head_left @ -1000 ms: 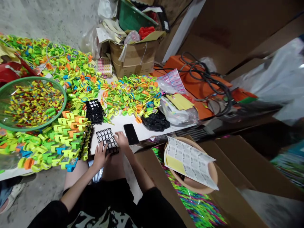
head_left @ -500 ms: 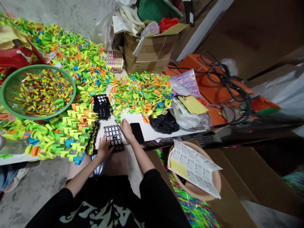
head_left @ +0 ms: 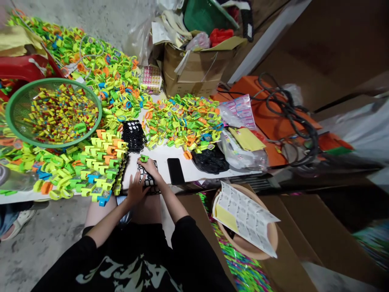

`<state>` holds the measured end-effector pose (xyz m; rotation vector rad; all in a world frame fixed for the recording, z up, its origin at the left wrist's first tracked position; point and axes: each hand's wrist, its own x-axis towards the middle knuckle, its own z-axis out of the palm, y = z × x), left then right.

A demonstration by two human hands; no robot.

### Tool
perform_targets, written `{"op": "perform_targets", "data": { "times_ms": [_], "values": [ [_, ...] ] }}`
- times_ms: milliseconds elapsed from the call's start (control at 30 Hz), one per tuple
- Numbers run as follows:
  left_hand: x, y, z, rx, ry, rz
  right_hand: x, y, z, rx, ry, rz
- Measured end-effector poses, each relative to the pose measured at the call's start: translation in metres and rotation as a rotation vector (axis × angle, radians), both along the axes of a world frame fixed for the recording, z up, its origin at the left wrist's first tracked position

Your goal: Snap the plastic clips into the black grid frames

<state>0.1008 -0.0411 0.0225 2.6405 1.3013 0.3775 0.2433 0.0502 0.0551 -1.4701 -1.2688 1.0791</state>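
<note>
A black plastic grid tray (head_left: 154, 187) lies at the table's front edge. My left hand (head_left: 136, 190) rests flat on its left side, fingers spread. My right hand (head_left: 148, 167) is over the tray's far end, its fingers closed on a small green plastic toy watch (head_left: 144, 158). Behind it stands a stack of black grids (head_left: 133, 136). Left of my left hand are stacked grids filled with toy watches (head_left: 101, 170) in yellow, green, orange and blue. A loose pile of toy watches (head_left: 182, 119) lies beyond my right hand.
A green basket (head_left: 99, 117) of small yellow and red pieces stands at the left. A black phone (head_left: 175, 171) lies right of the tray, near a black plastic bag (head_left: 211, 162). A cardboard box (head_left: 194, 77) stands behind. Below right is a round tub (head_left: 270, 243) with printed sheets.
My right hand has moved left from beside the phone to over the far end of the grid tray, carrying the green toy watch. My left hand stays on the tray.
</note>
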Motion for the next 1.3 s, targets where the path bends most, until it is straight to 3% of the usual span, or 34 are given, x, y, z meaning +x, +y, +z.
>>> {"op": "perform_targets", "data": {
  "times_ms": [267, 633, 1000, 1300],
  "values": [
    [-0.001, -0.001, -0.005, -0.029, -0.08, 0.01, 0.007, -0.007, -0.002, 0.07, -0.259, 0.052],
    [-0.002, -0.003, -0.007, -0.014, -0.084, 0.02, 0.013, 0.013, 0.014, 0.0, -0.563, 0.291],
    [-0.002, -0.006, -0.013, 0.005, -0.104, 0.028, 0.027, 0.033, 0.025, 0.012, -0.491, 0.605],
    [-0.001, -0.005, -0.017, -0.002, -0.081, 0.041, 0.028, 0.036, 0.023, -0.015, -0.448, 0.622]
  ]
}}
